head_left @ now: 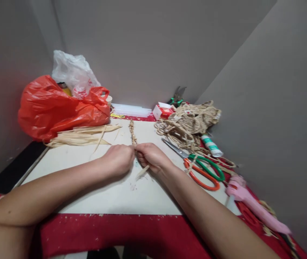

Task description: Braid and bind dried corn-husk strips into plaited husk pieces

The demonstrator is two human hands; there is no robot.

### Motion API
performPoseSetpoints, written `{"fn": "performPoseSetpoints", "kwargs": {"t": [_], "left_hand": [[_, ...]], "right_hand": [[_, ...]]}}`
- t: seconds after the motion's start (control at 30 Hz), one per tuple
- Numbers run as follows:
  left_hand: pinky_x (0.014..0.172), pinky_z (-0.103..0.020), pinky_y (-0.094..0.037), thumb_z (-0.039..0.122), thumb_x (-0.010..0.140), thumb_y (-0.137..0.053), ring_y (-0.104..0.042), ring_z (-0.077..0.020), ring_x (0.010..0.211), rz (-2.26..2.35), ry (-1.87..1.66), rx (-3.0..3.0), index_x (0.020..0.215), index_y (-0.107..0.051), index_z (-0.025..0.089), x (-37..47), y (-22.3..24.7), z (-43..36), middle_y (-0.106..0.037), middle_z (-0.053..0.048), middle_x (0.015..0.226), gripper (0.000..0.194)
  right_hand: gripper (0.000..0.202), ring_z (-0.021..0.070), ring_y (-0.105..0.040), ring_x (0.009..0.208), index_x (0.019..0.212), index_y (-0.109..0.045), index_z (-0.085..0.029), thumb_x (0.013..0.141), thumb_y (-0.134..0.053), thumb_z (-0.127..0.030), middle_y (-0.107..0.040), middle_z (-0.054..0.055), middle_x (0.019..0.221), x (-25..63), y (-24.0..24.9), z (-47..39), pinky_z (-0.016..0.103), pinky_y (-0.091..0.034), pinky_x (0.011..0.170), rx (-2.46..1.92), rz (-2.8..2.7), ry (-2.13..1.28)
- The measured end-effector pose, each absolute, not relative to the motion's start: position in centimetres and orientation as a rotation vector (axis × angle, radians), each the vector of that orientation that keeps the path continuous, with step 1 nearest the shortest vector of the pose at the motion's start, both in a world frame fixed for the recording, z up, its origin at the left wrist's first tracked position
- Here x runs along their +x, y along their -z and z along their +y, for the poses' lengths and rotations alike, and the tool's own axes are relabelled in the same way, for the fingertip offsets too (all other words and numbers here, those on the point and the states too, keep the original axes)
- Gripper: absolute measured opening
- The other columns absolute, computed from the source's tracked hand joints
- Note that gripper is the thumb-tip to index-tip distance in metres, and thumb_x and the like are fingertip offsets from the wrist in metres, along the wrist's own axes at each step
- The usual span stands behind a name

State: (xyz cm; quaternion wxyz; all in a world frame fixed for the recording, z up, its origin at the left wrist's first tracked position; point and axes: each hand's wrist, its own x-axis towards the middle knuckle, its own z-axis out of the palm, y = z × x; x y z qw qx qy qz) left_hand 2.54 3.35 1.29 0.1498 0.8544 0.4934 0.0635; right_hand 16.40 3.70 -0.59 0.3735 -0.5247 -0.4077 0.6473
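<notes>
A short braided cord of straw-like strips (pixel 132 131) runs away from me over the white board (pixel 88 194). Its near end disappears between my two hands, which meet at the knuckles. My left hand (pixel 120 160) is closed in a fist on the cord's end. My right hand (pixel 152 157) pinches the same spot with curled fingers, and a pale loose strip end (pixel 142 172) sticks out below it. How the strips lie inside the fingers is hidden. Dry pale husk strips (pixel 80 136) lie in a bundle to the left of the cord.
Scissors (pixel 196 166) with green and orange handles lie at right, near a heap of twine (pixel 196 118). Behind are pruning shears (pixel 178 96), a red-white box (pixel 162 110) and clear sticks (pixel 131 109). A pink glue gun (pixel 256 203) sits right; a red plastic bag (pixel 61 108) stands left.
</notes>
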Motion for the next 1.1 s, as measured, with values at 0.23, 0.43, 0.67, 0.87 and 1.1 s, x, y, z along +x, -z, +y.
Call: {"fn": "performPoseSetpoints", "kwargs": {"t": [0.23, 0.43, 0.67, 0.87, 1.1], "left_hand": [[0.063, -0.033, -0.039, 0.026, 0.085, -0.040, -0.060, -0.0227, 0.071, 1.198, -0.331, 2.494, 0.082, -0.063, 0.016, 2.9, -0.3, 1.4, -0.067, -0.014, 0.080, 0.025], [0.062, -0.026, -0.036, 0.031, 0.087, -0.039, -0.051, -0.0141, 0.066, 1.300, -0.921, 2.092, 0.071, -0.056, 0.017, 1.6, -1.4, 3.8, -0.058, -0.004, 0.067, 0.027], [0.045, -0.021, -0.032, 0.027, 0.085, -0.040, -0.041, -0.0081, 0.042, 0.959, -0.573, 1.306, 0.064, -0.050, 0.014, 2.7, 0.2, 5.8, -0.047, 0.000, 0.049, 0.026], [0.041, -0.019, -0.018, 0.026, 0.079, -0.049, -0.025, -0.0049, 0.040, 1.007, -0.628, 1.484, 0.061, -0.053, 0.014, 2.5, 0.4, 6.0, -0.039, 0.005, 0.046, 0.022], [0.052, -0.018, -0.032, 0.025, 0.077, -0.051, -0.046, -0.0087, 0.055, 0.964, -0.552, 1.651, 0.063, -0.064, 0.013, 1.9, 1.4, 7.3, -0.060, -0.002, 0.062, 0.022]], "right_hand": [[0.026, 0.0019, -0.027, 0.033, 0.049, -0.047, -0.016, 0.066, -0.064, -0.024, -0.033, -0.006, 0.040, 16.8, 1.4, 3.4, 0.018, -0.015, 0.034, -1.350, -0.953, -1.786], [0.030, 0.0005, -0.015, 0.035, 0.053, -0.040, -0.017, 0.066, -0.067, -0.023, -0.021, -0.011, 0.043, 17.0, 0.4, 3.4, 0.015, -0.010, 0.034, -1.310, -0.886, -1.877], [0.020, 0.0009, -0.011, 0.037, 0.061, -0.049, -0.013, 0.071, -0.062, -0.025, -0.022, -0.012, 0.042, 17.7, 0.6, 4.3, 0.015, -0.008, 0.035, -1.134, -1.014, -1.942], [0.019, 0.0018, -0.013, 0.036, 0.069, -0.053, -0.014, 0.069, -0.063, -0.029, -0.023, -0.012, 0.042, 18.6, 0.0, 4.4, 0.016, -0.008, 0.036, -1.213, -1.201, -1.886], [0.021, 0.0057, -0.029, 0.044, 0.067, -0.057, -0.013, 0.076, -0.054, -0.031, -0.040, -0.006, 0.048, 18.6, 0.1, 4.4, 0.019, -0.022, 0.042, -1.448, -1.818, -1.317]]}}
